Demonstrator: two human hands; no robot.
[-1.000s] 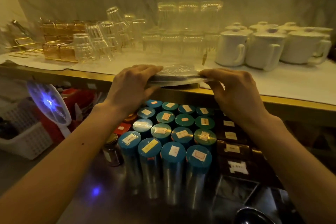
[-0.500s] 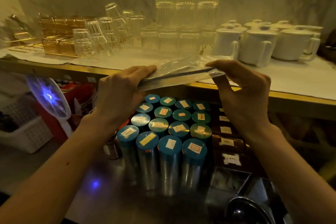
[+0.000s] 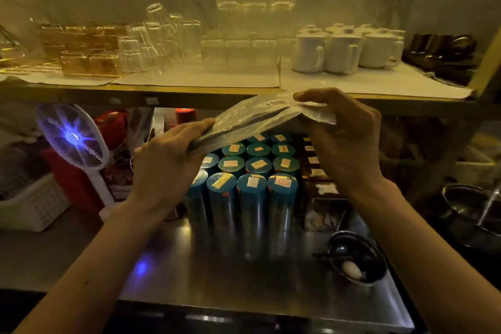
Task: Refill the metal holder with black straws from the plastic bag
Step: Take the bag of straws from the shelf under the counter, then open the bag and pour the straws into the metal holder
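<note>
Counter [image 3: 244,285] shows open steel near you, left of the bowl [image 3: 357,257]: room to work. Tins [image 3: 252,171] sit packed tight right under the bag [image 3: 244,122]. Your left hand [image 3: 165,168] grips its low end and your right hand [image 3: 349,141] pinches the high end. Bag is off the shelf [image 3: 81,92] lip now and tilted right-end-up, straws [image 3: 261,116] dark inside. Likely next: open it. Can't pick out the holder. Glasses [image 3: 151,43] are further back, well apart.
</note>
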